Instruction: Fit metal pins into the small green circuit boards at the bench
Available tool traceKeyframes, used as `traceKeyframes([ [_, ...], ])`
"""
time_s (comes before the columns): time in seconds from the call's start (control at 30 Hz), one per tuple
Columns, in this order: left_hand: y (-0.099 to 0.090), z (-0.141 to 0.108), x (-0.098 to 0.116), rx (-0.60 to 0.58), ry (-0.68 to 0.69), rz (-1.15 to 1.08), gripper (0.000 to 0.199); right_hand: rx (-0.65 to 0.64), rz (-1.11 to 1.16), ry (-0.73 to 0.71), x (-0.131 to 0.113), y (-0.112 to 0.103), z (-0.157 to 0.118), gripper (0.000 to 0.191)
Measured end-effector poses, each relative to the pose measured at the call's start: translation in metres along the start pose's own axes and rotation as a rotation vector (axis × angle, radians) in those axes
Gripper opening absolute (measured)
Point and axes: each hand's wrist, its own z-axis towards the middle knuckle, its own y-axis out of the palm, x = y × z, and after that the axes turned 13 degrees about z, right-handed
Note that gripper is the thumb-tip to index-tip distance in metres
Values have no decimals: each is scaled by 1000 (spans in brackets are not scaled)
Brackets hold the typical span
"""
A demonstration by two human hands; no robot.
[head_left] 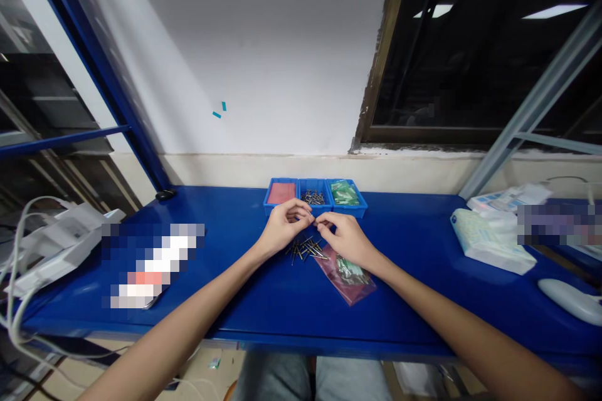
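Observation:
My left hand [285, 225] and my right hand [345, 237] meet fingertip to fingertip above the table, just in front of the blue bins. Both are closed in a pinch; whatever they hold is too small to make out. Below them lies a loose pile of thin metal pins or bits [305, 249], dark with brassy parts. A pink plastic bag [348, 292] lies partly under my right hand, with a clear bag [350, 270] of greenish contents on it. Behind, the middle blue bin [314, 185] holds more metal pieces.
The left bin holds pink bags [282, 192], the right one green packets [345, 192]. On the blue table [263, 307], a tissue pack [491, 244] and a white mouse-like object [571, 301] are at right. White boxes with cables [61, 247] stand at left, near a blurred-out item.

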Motion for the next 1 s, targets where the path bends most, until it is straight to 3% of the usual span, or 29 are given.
traceKeyframes([
  [0.1,0,-2,0,27,89,155,25,22,27,27,-2,1,0,13],
  [0.27,-2,-8,3,55,389,636,19,50,43,17,-2,1,-1,15],
  [0.43,-4,-9,7,73,419,844,12,48,39,-6,-4,2,-2,21],
  [0.57,-4,-6,6,53,364,706,13,79,76,-17,-2,0,-2,25],
  [0.67,-2,-5,4,33,277,505,13,118,79,-24,3,-1,0,14],
  [0.8,2,-4,1,33,180,324,13,78,28,-26,6,-1,2,7],
  [0.9,2,-5,1,2,164,280,14,46,-33,-44,5,0,-1,10],
  [1.0,-1,-4,3,19,198,373,18,42,-141,-86,4,-2,-2,16],
])
